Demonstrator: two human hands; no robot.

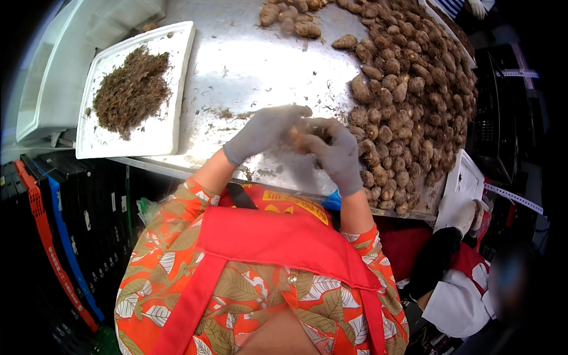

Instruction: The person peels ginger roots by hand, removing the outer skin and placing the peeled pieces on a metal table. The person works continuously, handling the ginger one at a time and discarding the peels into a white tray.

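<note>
My left hand [266, 131] and my right hand [337, 153], both in grey work gloves, meet over the near part of a metal table [222, 75]. Between them is a brown, hairy taro corm [295, 137], blurred and partly hidden by the fingers. Both hands appear to grip it. Just right of my right hand lies a large heap of brown taro corms [399, 106]. Bits of brown fibre are scattered on the metal beneath and around my hands.
A white foam tray [179, 102] holds a pile of brown fibres [133, 91] at the left. Beyond it stands a translucent plastic bin [53, 84]. More corms [290, 17] lie at the far side. A co-worker's gloved hand [463, 215] is at the lower right, beside a white foam box [466, 173]; another person's glove shows top right.
</note>
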